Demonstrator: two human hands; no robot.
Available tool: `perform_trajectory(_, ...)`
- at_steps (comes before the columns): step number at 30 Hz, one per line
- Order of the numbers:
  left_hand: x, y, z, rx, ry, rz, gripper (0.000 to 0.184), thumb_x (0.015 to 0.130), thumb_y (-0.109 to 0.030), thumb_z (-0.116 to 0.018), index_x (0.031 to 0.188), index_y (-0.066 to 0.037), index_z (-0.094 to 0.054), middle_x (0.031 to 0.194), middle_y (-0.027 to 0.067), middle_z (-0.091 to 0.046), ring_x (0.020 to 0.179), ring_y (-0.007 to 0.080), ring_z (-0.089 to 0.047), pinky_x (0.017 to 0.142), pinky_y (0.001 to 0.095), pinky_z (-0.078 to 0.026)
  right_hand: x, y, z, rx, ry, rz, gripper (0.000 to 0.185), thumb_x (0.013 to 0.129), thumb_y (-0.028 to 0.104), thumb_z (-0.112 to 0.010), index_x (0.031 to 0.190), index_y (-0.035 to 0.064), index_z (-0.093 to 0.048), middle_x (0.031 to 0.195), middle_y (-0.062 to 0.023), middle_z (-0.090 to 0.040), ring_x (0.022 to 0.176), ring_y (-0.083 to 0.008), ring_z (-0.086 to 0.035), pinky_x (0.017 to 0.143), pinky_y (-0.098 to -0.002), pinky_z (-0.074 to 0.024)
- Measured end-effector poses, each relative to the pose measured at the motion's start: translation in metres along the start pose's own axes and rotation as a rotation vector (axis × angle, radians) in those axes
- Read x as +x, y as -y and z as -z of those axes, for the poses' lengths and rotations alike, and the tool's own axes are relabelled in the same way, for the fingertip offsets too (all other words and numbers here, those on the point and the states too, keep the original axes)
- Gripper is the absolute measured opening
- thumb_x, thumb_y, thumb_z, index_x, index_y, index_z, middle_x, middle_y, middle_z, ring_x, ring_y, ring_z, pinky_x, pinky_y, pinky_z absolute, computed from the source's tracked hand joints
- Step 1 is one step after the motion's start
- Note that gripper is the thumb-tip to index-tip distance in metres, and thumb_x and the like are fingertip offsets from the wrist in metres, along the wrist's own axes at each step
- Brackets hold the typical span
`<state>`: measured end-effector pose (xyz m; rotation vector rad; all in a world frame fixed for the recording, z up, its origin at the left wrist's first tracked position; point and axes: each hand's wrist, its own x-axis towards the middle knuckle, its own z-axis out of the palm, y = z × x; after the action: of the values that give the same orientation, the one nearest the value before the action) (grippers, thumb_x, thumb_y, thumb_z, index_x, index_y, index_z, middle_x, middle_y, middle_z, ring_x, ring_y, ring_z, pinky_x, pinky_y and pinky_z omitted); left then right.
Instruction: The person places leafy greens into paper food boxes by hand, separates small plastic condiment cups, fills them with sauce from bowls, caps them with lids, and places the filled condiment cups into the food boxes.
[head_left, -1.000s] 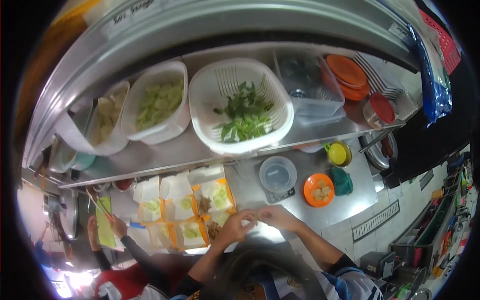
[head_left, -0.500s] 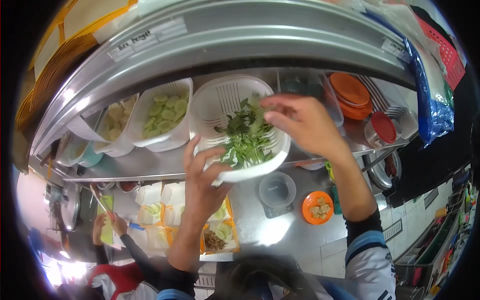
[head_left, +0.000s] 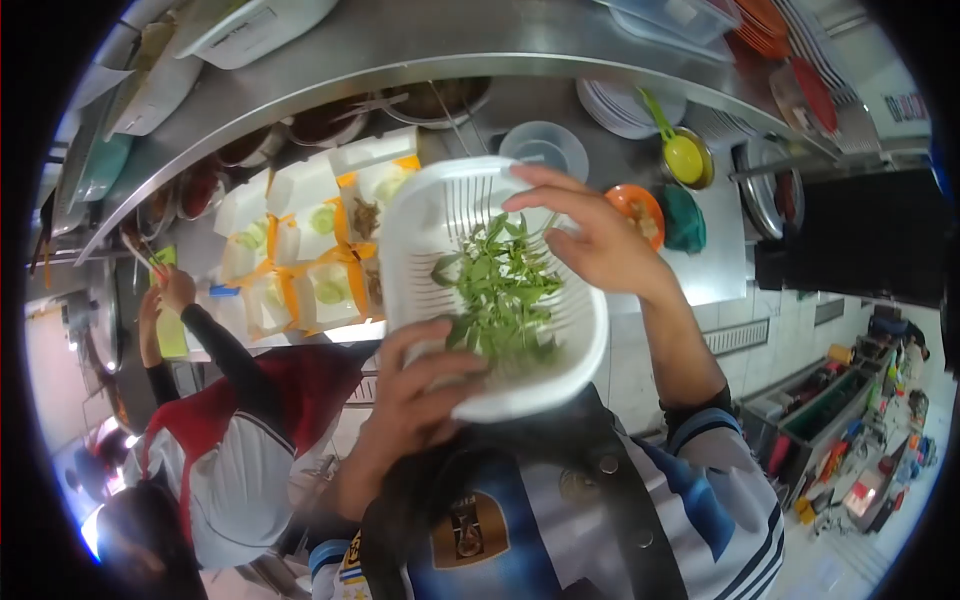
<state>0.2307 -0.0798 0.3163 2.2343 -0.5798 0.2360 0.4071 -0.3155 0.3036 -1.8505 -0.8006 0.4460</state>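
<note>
A white slotted plastic basket [head_left: 592,345] is held in front of my chest, with a loose pile of green leafy herb sprigs [head_left: 505,285] inside. My left hand [head_left: 420,385] grips its lower left rim, fingers curled over the edge toward the leaves. Across the upper right rim reaches my right hand [head_left: 595,230]. Its thumb and fingers are apart above the herbs, and a thin stem shows near the thumb. No firm hold on the stem can be made out.
Open food boxes [head_left: 325,220] with cucumber slices stand on the steel counter. Behind the basket is a clear round tub [head_left: 545,150]. An orange plate [head_left: 635,215] and a green ladle [head_left: 683,158] lie to the right. A co-worker in red and white [head_left: 230,440] works at left.
The basket has come off the upper shelf toward my chest, with my left hand on its rim. My right hand has moved along with it. The view has tilted downward.
</note>
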Motion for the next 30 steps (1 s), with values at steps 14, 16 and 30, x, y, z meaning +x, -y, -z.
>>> perform_trajectory(14,-0.069,0.072,-0.2,0.031,-0.106,0.039,0.028,0.065,-0.01,-0.077,0.091,-0.013,-0.069,0.112,-0.0054,-0.063,0.116,0.0249,-0.051,0.104,0.0585,-0.028,-0.081,-0.108,-0.098,-0.63,-0.014,-0.457,0.016,0.083,0.014,-0.067,0.092,0.001,-0.064,0.083,-0.0212,-0.068,0.087,-0.0401,-0.066,0.076,-0.0482,-0.0515)
perform_trajectory(16,-0.074,0.073,-0.205,0.066,-0.093,0.052,0.03,0.064,-0.008,-0.078,0.092,-0.012,-0.069,0.114,-0.0039,-0.063,0.118,0.0256,-0.051,0.104,0.055,-0.029,-0.079,-0.117,-0.11,-0.591,-0.028,-0.533,0.019,0.082,0.017,-0.068,0.089,0.0007,-0.062,0.086,-0.0233,-0.068,0.089,-0.0415,-0.066,0.079,-0.0501,-0.0511)
perform_trajectory(30,-0.077,0.08,-0.185,0.025,0.13,0.081,0.036,0.074,-0.022,-0.077,0.107,-0.016,-0.066,0.115,-0.0017,-0.061,0.12,0.0209,-0.052,0.104,0.062,-0.024,-0.076,-0.108,-0.111,-0.617,-0.022,-0.369,0.02,0.079,0.003,-0.062,0.099,0.0002,-0.062,0.087,-0.0225,-0.069,0.082,-0.0358,-0.069,0.076,-0.0426,-0.0539)
